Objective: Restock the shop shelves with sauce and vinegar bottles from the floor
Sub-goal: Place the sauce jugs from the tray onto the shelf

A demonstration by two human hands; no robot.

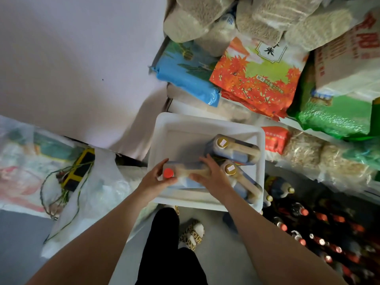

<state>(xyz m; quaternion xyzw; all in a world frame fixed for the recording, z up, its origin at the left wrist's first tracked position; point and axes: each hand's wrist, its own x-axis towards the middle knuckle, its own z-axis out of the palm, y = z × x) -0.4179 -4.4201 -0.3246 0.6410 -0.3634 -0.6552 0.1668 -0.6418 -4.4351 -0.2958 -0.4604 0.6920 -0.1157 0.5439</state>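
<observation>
Inside the white tub (205, 120), both hands grip a red-capped jug (185, 173): left hand (156, 179) curled at its cap, right hand (213, 175) over its handle; two gold-capped jugs (232, 149) stand beside it.

Both hands, left hand (156, 178), right hand (211, 175), gripping red-capped jug (185, 173), white tub (164, 128)
</observation>
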